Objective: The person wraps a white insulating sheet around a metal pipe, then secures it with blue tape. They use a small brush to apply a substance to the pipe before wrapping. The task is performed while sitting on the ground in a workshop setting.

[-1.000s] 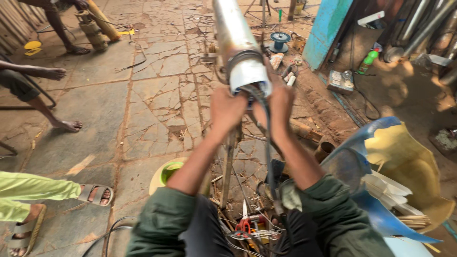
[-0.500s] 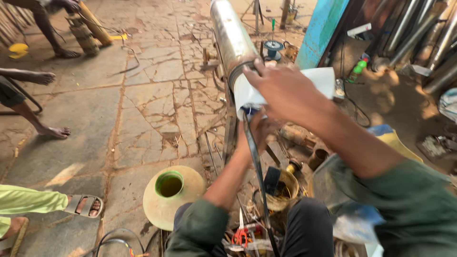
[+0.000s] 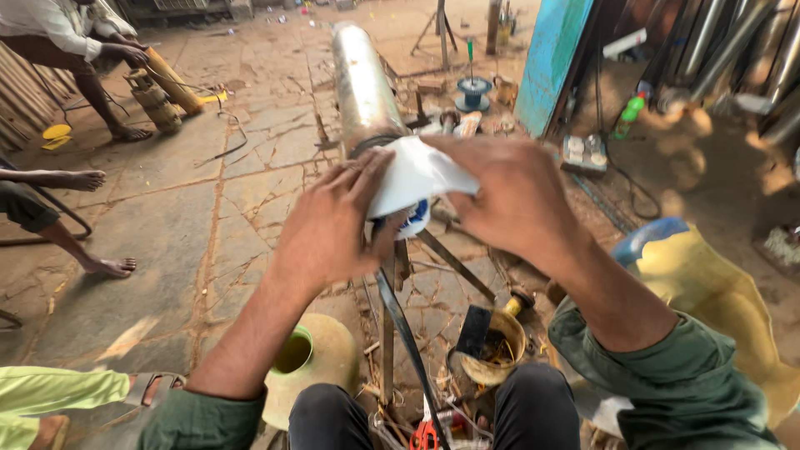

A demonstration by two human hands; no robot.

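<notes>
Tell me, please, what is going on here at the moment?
A seated person holds a white sheet with both hands against the near end of a long steel cylinder resting on a metal stand. The left hand presses from the left side, and the right hand covers the sheet from the right. A black cable hangs below. A cream pot and a small bucket sit on the stone floor by the person's knees. Other people sit nearby.
</notes>
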